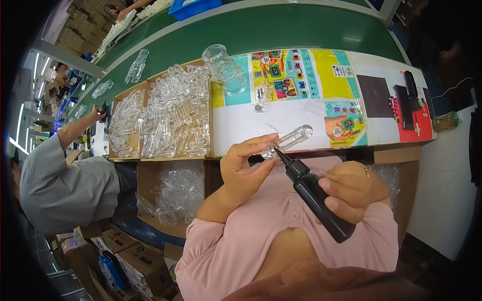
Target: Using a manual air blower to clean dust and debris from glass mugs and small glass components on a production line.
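In the head view, the person's left hand (246, 168) pinches the near end of a clear, elongated plastic piece with a rounded far end (296, 138) between thumb and fingers, in front of the bench edge. The right hand (349, 188) has its fingers curled closed around a black plastic squeeze bottle with a pointed nozzle (321, 203), tilted so that the tip is at the piece's near end; whether they touch cannot be told. The work surface is a long green bench (311, 30), partly covered by a glossy printed board in white, yellow and turquoise (301, 120). On the board's left end stands a ribbed clear plastic jar (223, 70), and on the red patch at its right lies a flat black rectangular device (404, 108). Left of the board, a shallow brown cardboard tray (211, 133) is heaped with clear plastic pieces (173, 110), and below it an open cardboard box (146, 183) holds more clear plastic. A bottle-shaped clear piece (136, 66) lies beyond the tray, and a blue plastic bin (196, 8) sits at the far side. At left, a co-worker in a grey top (65, 190) reaches toward the bench; brown cartons (80, 35) are stacked in the background.
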Tool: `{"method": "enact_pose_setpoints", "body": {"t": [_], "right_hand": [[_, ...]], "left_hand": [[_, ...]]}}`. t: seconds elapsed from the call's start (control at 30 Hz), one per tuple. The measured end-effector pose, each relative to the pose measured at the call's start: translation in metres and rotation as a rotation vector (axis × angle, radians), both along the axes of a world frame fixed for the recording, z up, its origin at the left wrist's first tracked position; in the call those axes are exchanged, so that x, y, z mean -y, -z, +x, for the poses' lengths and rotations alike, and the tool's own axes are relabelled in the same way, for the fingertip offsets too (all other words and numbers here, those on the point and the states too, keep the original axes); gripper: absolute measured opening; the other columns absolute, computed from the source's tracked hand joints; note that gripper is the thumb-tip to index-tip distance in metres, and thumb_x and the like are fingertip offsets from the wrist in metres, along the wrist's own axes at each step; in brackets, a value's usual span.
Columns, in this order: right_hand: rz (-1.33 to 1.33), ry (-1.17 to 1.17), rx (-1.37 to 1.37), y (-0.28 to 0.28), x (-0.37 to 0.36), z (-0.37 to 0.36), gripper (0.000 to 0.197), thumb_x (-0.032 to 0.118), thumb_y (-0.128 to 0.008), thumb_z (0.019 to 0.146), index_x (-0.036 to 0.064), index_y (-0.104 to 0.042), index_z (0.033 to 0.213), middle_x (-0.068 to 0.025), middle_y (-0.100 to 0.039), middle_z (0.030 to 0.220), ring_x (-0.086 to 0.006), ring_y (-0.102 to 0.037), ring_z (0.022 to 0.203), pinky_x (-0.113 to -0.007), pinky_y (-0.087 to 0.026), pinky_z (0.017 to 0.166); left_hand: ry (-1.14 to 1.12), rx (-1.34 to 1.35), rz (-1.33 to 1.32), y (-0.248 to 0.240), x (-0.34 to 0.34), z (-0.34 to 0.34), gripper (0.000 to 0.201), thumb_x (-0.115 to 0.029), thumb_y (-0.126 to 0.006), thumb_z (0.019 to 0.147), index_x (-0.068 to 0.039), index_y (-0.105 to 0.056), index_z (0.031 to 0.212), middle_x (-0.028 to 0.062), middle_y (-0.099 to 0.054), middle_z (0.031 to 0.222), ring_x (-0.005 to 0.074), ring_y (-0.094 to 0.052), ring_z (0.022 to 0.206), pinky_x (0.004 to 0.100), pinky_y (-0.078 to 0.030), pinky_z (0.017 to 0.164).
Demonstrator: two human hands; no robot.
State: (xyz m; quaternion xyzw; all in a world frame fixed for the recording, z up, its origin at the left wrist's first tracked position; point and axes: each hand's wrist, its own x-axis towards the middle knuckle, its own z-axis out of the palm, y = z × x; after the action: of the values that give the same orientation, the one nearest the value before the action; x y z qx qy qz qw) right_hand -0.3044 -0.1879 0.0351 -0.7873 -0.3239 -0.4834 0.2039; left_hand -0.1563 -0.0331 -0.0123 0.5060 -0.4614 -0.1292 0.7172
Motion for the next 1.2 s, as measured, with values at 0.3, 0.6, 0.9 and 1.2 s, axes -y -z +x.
{"method": "enact_pose_setpoints", "body": {"t": [0.3,0.6,0.9,1.2], "right_hand": [[0.049,0.008,0.036,0.001,-0.005,0.005,0.028,0.004,-0.062,0.070,-0.0058,-0.050,0.093,-0.0224,-0.056,0.085,-0.0216,-0.055,0.054,-0.027,-0.042,0.043],[1.249,0.209,-0.097,0.026,0.007,0.024,0.060,0.036,-0.057,0.083,0.0048,-0.030,0.126,-0.0115,-0.055,0.091,-0.0162,-0.057,0.066,-0.028,-0.048,0.060],[1.819,-0.799,-0.113,0.115,0.118,0.039,0.025,0.016,-0.051,0.087,0.0010,-0.053,0.108,-0.0101,-0.058,0.099,-0.0149,-0.057,0.083,-0.021,-0.048,0.065],[1.580,0.159,-0.276,0.116,0.175,0.062,0.029,0.004,-0.057,0.082,-0.0013,-0.045,0.108,-0.0104,-0.053,0.104,-0.0187,-0.054,0.094,-0.027,-0.044,0.084]], "left_hand": [[-0.243,0.510,0.061,-0.004,-0.004,0.004,0.044,0.014,-0.066,0.064,-0.003,-0.050,0.100,0.0225,-0.058,0.104,0.0290,-0.059,0.097,0.0340,-0.050,0.078],[-0.200,0.364,0.064,0.007,0.007,0.004,0.042,0.012,-0.068,0.064,-0.002,-0.050,0.099,0.0197,-0.060,0.102,0.0262,-0.060,0.094,0.0316,-0.049,0.078],[0.140,-0.504,0.124,0.019,0.022,0.013,0.036,0.010,-0.061,0.073,0.000,-0.049,0.105,0.0153,-0.056,0.107,0.0195,-0.053,0.102,0.0297,-0.042,0.089],[0.392,-1.005,0.088,0.034,0.040,0.024,0.035,-0.003,-0.055,0.082,-0.003,-0.043,0.115,0.0150,-0.054,0.110,0.0214,-0.051,0.105,0.0357,-0.043,0.089]]}}
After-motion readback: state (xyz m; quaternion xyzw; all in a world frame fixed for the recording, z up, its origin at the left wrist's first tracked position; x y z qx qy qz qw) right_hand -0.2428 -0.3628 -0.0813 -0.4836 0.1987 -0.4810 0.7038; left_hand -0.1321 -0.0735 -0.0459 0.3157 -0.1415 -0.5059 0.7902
